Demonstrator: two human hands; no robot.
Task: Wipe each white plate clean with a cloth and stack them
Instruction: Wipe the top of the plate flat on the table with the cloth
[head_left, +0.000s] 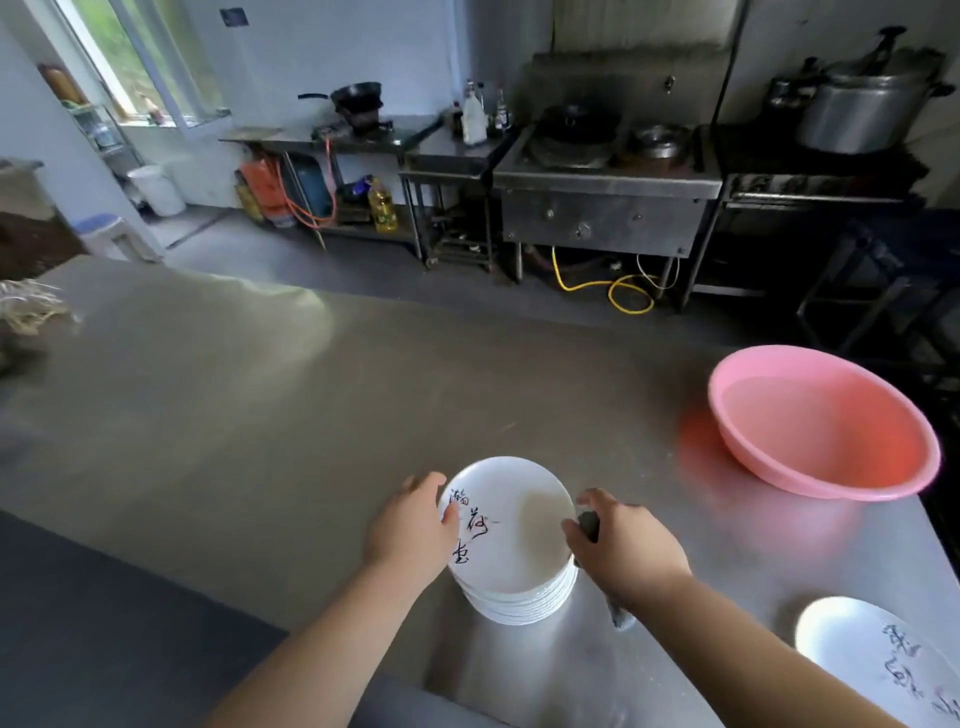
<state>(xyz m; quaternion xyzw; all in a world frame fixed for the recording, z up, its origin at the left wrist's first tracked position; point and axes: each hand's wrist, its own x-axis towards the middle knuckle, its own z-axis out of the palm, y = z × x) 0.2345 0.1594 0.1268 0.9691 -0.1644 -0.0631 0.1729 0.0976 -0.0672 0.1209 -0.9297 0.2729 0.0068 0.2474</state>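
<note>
Right, biggest first: the brushed steel table (260, 374) runs broad and dull-shiny under everything, smooth enough that a plate would slide on it. Off to the right sits the pink basin (826, 423), round, plastic, well apart from the action. Nearer, the stack of white plates (514, 545) stands between the two hands, glossy ceramic, round and shallow, the top one marked with dark brush lettering. Another white plate (872, 654) lies alone at the lower right corner. Now the key relation: the left hand (415, 525) is touching the stack's left rim, fingers curled over the edge of the top plate, while the right hand (623, 545) sits just beside the right rim, fingers closed round a dark cloth (589, 525), its grey tail hanging below the wrist. So the plate face lies leftward of the cloth, a short sweep inward, I'd judge.
</note>
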